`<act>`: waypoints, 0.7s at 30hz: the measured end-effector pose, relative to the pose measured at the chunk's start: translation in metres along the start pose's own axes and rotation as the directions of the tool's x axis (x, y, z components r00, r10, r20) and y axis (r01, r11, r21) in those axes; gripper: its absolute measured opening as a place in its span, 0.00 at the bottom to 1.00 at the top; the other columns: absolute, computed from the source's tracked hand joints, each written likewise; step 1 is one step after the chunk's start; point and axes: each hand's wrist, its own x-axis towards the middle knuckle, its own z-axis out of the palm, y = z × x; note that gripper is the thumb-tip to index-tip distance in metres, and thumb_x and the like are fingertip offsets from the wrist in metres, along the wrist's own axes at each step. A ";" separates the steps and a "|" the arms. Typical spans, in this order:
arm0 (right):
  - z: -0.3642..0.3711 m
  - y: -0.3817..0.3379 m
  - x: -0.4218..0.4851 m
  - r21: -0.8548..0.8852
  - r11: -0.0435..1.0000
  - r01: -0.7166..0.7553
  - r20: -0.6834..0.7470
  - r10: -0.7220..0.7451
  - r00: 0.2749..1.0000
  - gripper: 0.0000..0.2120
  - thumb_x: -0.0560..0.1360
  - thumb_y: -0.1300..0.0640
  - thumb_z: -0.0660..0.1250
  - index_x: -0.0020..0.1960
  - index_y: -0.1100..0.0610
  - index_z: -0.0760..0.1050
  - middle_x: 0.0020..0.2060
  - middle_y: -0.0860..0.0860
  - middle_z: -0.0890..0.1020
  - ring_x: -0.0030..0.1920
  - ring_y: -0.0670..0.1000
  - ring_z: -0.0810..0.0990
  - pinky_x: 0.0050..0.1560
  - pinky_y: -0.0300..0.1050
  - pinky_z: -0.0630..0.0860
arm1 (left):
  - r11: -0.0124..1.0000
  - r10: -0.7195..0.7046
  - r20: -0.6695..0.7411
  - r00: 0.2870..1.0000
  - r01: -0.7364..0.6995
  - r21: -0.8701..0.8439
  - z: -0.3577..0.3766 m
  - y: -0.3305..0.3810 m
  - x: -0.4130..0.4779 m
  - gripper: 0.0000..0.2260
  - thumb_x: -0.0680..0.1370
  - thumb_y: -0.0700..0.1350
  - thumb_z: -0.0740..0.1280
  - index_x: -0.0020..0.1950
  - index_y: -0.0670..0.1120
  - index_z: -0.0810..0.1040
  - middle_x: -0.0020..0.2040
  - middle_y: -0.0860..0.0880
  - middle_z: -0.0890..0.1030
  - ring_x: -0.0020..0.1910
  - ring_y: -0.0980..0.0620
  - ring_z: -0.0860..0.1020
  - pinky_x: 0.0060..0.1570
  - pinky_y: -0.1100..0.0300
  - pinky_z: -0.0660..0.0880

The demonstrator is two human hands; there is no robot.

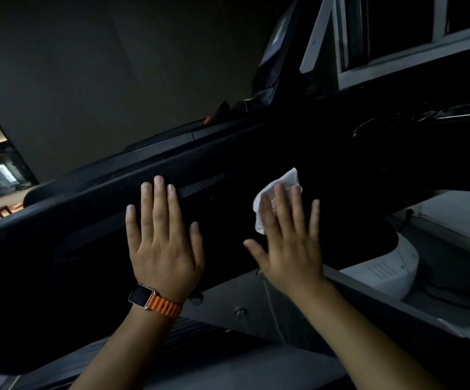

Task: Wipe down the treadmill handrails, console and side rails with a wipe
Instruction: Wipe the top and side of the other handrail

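Head view, tilted: a wide black console (228, 175), matte with rounded edges, slants across the whole scene. At its far side stands one dim screen (277, 38), and a small orange-red clip (207, 119) sits left of that. A white-framed window (383, 61) fills the far right. Below the console, to the right, is one white moulded plastic cover (391, 270), and nearer lies a grey metal beam (228, 294) with a round bolt head (240, 313).

There are two hands and one wipe. The wipe (288, 180), white and crumpled, lies on the console right of centre. The right hand (288, 246) presses it flat with straight, spread fingers, hiding its near part. The left hand (163, 240) rests flat on the console, fingers straight and close, left of the wipe and apart from it. Its wrist carries one square-faced watch (141, 295) on a ribbed orange band (165, 306).
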 end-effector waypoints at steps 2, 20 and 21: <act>0.002 0.026 0.001 -0.005 0.987 -0.160 -0.058 0.160 0.986 0.37 0.85 0.35 0.49 0.86 0.54 0.43 0.84 0.58 0.51 0.84 0.63 0.50 0.77 0.76 0.52 | 1.000 -0.004 0.001 1.000 0.004 -0.003 0.000 0.000 0.000 0.28 0.85 0.52 0.53 0.82 0.38 0.58 0.83 0.40 0.56 0.83 0.41 0.53 0.79 0.38 0.53; 0.023 0.028 -0.065 -0.019 0.981 -0.196 -0.011 0.195 0.981 0.38 0.84 0.37 0.52 0.86 0.54 0.44 0.85 0.57 0.51 0.83 0.64 0.54 0.75 0.77 0.57 | 1.000 0.006 -0.008 1.000 -0.006 -0.008 0.001 0.001 -0.001 0.28 0.85 0.51 0.54 0.82 0.37 0.58 0.83 0.39 0.56 0.83 0.41 0.53 0.79 0.37 0.53; 0.020 0.031 -0.062 -0.003 0.971 -0.238 -0.016 0.238 0.971 0.38 0.85 0.37 0.52 0.86 0.56 0.43 0.84 0.58 0.51 0.83 0.65 0.54 0.75 0.77 0.57 | 1.000 0.006 -0.010 1.000 -0.006 -0.010 0.001 0.001 0.000 0.28 0.85 0.51 0.54 0.82 0.37 0.58 0.83 0.39 0.56 0.83 0.41 0.53 0.79 0.37 0.53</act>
